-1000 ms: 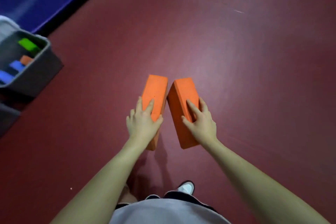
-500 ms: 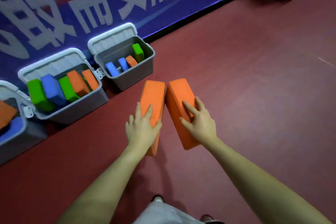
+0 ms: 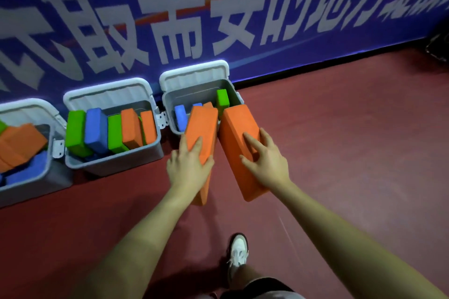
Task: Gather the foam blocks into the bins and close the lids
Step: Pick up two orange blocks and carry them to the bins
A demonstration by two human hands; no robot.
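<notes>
Two orange foam blocks are held just above the rightmost open bin (image 3: pixel 170 102): one (image 3: pixel 202 128) clasped in the left hand (image 3: pixel 188 167), one (image 3: pixel 239 133) in the right hand (image 3: pixel 266 161). Light, squashy foam is judged best gripped across the width.

A dark red floor (image 3: pixel 340 153) carries three grey bins with raised lids, lined along its far edge: the middle bin (image 3: pixel 114 160), a left bin (image 3: pixel 29 184) just beside it, a right bin (image 3: pixel 173 126) on its other side. A white shoe (image 3: pixel 239 252) stands nearer, well apart from the middle bin.
</notes>
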